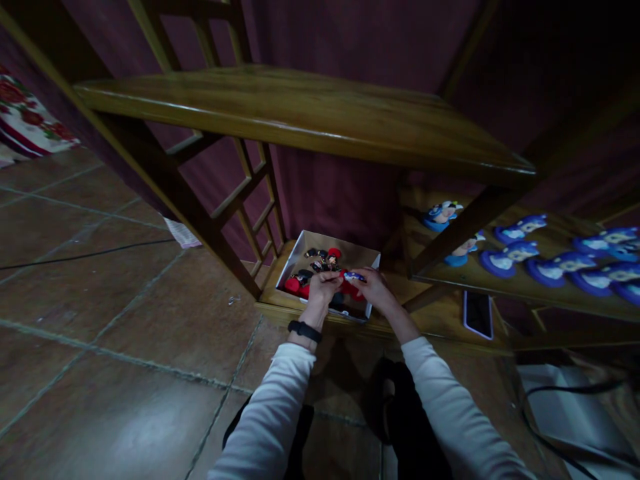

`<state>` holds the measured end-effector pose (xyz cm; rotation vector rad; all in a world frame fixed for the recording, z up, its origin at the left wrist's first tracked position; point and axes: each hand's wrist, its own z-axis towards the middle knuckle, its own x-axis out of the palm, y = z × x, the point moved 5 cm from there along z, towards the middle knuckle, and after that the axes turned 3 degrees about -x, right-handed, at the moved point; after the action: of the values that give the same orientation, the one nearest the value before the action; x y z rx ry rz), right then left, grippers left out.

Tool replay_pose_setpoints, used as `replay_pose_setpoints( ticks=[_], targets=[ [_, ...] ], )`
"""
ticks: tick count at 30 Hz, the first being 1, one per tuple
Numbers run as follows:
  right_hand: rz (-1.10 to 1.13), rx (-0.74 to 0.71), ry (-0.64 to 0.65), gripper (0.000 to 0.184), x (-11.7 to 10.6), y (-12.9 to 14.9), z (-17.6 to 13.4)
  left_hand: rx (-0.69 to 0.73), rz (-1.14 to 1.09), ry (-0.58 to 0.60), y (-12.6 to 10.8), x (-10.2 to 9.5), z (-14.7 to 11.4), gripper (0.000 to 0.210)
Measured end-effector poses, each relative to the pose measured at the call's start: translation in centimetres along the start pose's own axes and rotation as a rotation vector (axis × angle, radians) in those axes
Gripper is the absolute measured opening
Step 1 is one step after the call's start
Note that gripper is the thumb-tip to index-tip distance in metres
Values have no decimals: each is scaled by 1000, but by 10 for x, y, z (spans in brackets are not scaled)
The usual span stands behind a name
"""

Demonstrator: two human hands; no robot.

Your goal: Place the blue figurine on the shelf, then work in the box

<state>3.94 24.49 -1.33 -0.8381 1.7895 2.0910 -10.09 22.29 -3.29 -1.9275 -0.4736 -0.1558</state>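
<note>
Both hands are over an open white box [293, 257] on the low wooden shelf. Between them is a small blue-and-white figurine [354, 276] with a bit of red at its left end. My right hand [373, 288] grips it from the right. My left hand [325, 285], a black band on its wrist, pinches at the red end, its fingertips close together. Inside the box lie several figurines in red and black, one with a red top [334, 253] and another red piece [293, 285] near the left wall. My hands hide part of the contents.
Several blue-and-white figurines [510, 257] stand on the shelf at the right. A phone [478, 313] lies on the low shelf. Above the box runs a thick wooden shelf board [300, 113]. A lattice side panel [250, 193] stands left. Black cables [530, 400] hang at lower right.
</note>
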Motion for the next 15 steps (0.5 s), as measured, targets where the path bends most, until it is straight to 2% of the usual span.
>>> replay_pose_setpoints(
  ticks=[3,9,12,15],
  targets=[
    [1,15,-10,26,-2,-1,0,-22,9,29,-1,1,-1,11],
    [-64,-134,-110,23,-5,10,2,-70,24,26,-7,4,-2,25],
    [15,-113,-118,30,-1,6,4,-86,17,14,-9,7,-3,27],
    [133,-54,-152,33,-1,-1,5,-106,-53,38,-10,10,-3,19]
  ],
)
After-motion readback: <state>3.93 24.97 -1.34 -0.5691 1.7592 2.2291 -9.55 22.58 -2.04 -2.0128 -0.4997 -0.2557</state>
